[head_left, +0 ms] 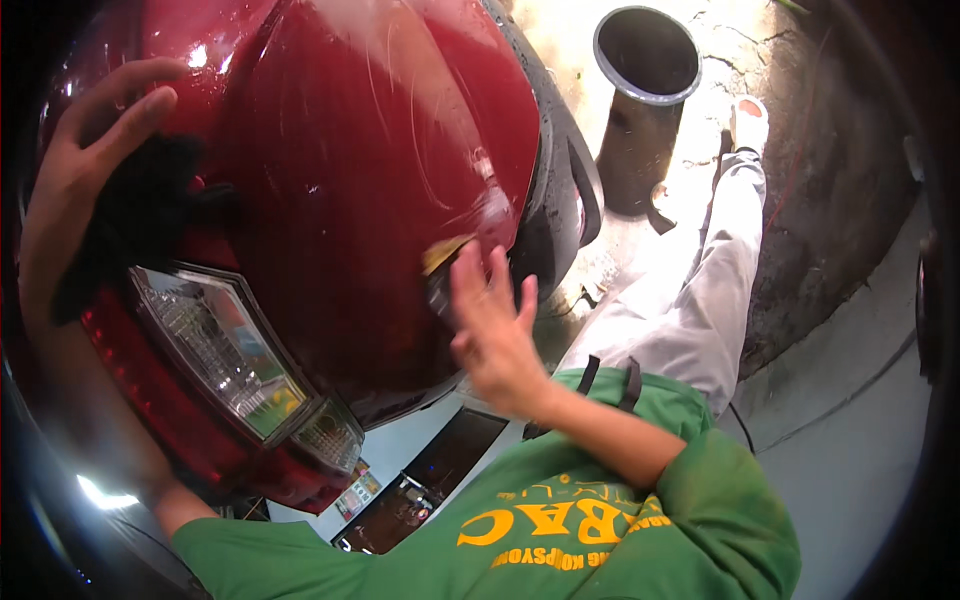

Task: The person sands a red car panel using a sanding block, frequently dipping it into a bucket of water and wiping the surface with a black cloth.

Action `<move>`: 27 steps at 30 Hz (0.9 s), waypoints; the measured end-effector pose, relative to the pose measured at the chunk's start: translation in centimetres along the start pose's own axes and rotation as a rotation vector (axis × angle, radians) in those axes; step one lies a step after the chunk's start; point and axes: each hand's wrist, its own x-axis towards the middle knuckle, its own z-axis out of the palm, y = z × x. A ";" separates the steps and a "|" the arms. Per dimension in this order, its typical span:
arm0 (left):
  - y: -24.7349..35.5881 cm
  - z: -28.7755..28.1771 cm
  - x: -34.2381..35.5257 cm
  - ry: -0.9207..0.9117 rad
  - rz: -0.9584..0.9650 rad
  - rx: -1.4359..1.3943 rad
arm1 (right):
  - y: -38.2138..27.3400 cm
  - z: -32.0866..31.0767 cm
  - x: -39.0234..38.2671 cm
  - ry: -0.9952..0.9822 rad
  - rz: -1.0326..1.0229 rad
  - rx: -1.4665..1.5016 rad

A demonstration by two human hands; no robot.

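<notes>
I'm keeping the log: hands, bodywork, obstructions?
Left hand open, near red bodywork. Right hand on yellow-black pad, at bodywork. Bucket apart from both hands.

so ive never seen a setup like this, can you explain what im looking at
There's no machine here, just a person in a green short-sleeved shirt with two bare hands. This single picture comes from a wide fisheye camera on their head, looking down, so straight edges bend.

The big surface is a glossy, streaked red car body, with a clear-and-red plastic lamp on it. The right hand has its fingers at a small yellow-and-dark pad against the paintwork; how firmly it's gripped isn't clear. The left hand is by a soft-edged black shape; I can't tell whether it holds that. A round dark grey bucket stands on the ground.
</notes>
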 end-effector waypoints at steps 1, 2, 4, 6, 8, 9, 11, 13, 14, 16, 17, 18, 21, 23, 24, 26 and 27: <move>-0.4 0.4 0.7 -0.031 0.000 -0.028 | 3.1 -0.4 1.1 0.034 0.151 0.002; 0.3 0.6 0.8 0.003 0.034 -0.009 | 4.1 -1.3 2.4 0.068 0.273 0.012; 0.9 0.1 0.5 0.050 0.076 0.008 | 2.8 -1.4 1.7 0.061 0.296 0.014; 0.2 0.0 0.7 0.028 0.064 0.028 | -1.5 -0.7 -0.3 0.022 0.165 0.139; -0.5 0.1 1.0 0.000 0.042 -0.021 | 0.3 -0.8 -0.4 -0.037 0.151 0.025; -0.7 0.1 1.2 -0.001 0.041 -0.053 | 2.6 -1.6 0.9 -0.024 0.326 0.096; 0.2 -0.5 0.9 0.034 0.090 0.006 | 3.9 -1.0 1.1 0.053 0.432 0.186; -0.7 -0.4 1.1 0.053 0.119 0.084 | 0.0 -0.6 -0.5 0.004 0.302 0.183; -0.8 -0.1 1.1 0.052 0.082 0.005 | -0.6 -0.8 -1.2 -0.073 0.274 0.144; -1.0 0.4 1.2 0.040 0.037 -0.071 | 2.6 -0.8 -0.1 0.022 0.373 0.176; -0.7 0.3 1.3 0.048 0.071 -0.049 | 2.5 -0.8 0.5 0.068 0.359 0.193; -0.4 0.1 1.3 0.054 0.090 -0.039 | 2.2 -0.8 1.0 0.114 0.346 0.212; -0.3 -0.2 0.8 -0.027 0.069 0.042 | 1.2 -1.3 0.1 -0.063 0.324 0.142; -0.3 0.6 0.9 -0.021 0.051 0.006 | 6.8 -1.5 2.6 0.131 0.481 0.123; -0.4 0.8 1.1 0.008 0.045 -0.025 | 8.8 -3.3 3.0 0.176 0.700 0.218; 0.1 0.0 1.1 0.014 0.079 -0.032 | 6.9 -7.2 5.4 0.307 0.742 0.339; 0.7 -0.1 0.1 0.006 0.077 -0.008 | 4.7 -7.4 5.9 0.331 0.372 0.250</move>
